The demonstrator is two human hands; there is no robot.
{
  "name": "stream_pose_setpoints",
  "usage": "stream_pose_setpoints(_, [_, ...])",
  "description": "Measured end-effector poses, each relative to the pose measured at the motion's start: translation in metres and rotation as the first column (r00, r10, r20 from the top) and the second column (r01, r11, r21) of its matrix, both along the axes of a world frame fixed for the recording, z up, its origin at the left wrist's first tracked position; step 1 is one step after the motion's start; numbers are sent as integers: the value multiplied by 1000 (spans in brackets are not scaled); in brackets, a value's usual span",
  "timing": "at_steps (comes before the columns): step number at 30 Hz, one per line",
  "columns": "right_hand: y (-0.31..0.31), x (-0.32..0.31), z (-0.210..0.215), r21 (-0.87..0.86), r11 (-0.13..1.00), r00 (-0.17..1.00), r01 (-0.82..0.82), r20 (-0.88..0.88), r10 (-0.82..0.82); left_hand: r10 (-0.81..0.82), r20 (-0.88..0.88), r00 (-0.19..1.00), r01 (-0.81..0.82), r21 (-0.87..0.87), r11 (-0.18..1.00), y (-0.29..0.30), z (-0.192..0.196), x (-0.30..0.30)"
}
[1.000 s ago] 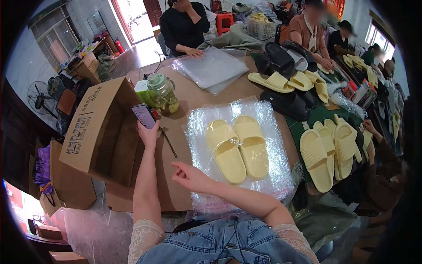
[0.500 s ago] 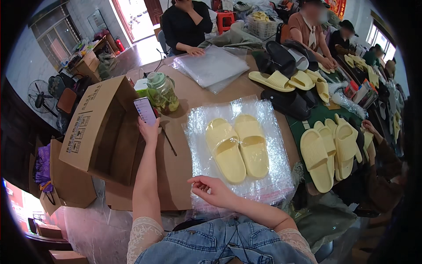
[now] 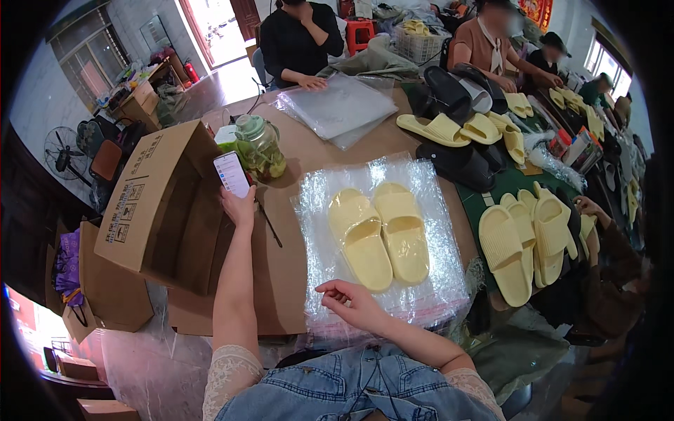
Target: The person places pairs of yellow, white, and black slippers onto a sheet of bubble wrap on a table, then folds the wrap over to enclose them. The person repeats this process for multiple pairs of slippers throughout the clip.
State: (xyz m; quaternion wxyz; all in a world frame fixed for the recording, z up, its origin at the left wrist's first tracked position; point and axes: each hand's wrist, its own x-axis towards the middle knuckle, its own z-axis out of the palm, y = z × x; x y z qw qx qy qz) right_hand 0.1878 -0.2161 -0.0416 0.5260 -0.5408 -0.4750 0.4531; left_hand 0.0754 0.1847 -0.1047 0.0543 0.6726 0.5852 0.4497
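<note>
A smartphone [image 3: 231, 172] with a lit screen is in my left hand [image 3: 239, 205], gripped at its lower end beside the cardboard box [image 3: 151, 203]. My right hand [image 3: 351, 303] holds nothing; its fingers are loosely bent and apart, over the near part of a stack of clear plastic bags [image 3: 449, 245]. On that stack lies a pair of pale yellow slide slippers, the left slipper [image 3: 359, 238] and the right slipper [image 3: 403, 235], toes pointing away from me. My right fingertips are just short of the left slipper's heel.
Behind the phone stands a green-lidded glass jar [image 3: 261, 147]. A thin dark stick [image 3: 269, 224] lies right of my left wrist. More clear bags [image 3: 337, 105] lie at the far side. Yellow slippers [image 3: 507, 252] and black slippers [image 3: 456, 167] crowd the right. Several people sit around.
My right hand has shifted slightly to the right. The phone's screen shows a different page. At the far right, the person in brown has leaned over and moved their arms.
</note>
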Motion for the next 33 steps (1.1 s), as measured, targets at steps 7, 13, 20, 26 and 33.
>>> stream_pose_setpoints(7, [-4, 1, 0, -3, 999, 999, 41, -6, -41, -21, 8, 1000, 21, -10, 1000, -6, 5, 0])
stream_pose_setpoints(13, [-9, 4, 1, 58, 994, 994, 95, 56, -98, 2, -38, 999, -3, -36, 999, -4, 7, 1])
stream_pose_setpoints(20, [-24, 25, 29, 188, 958, 958, 219, 143, -247, -16, -41, 999, 15, -27, 1000, -4, 6, 0])
stream_pose_setpoints(26, [-26, 41, 28, 234, 897, 914, 374, 70, -400, -29, -5, 1000, 28, -136, 990, -1, 11, -1])
stream_pose_setpoints(33, [-30, 37, 17, 191, 919, 926, 346, 90, -367, -78, 33, 996, 79, -40, 996, -13, -1, -5])
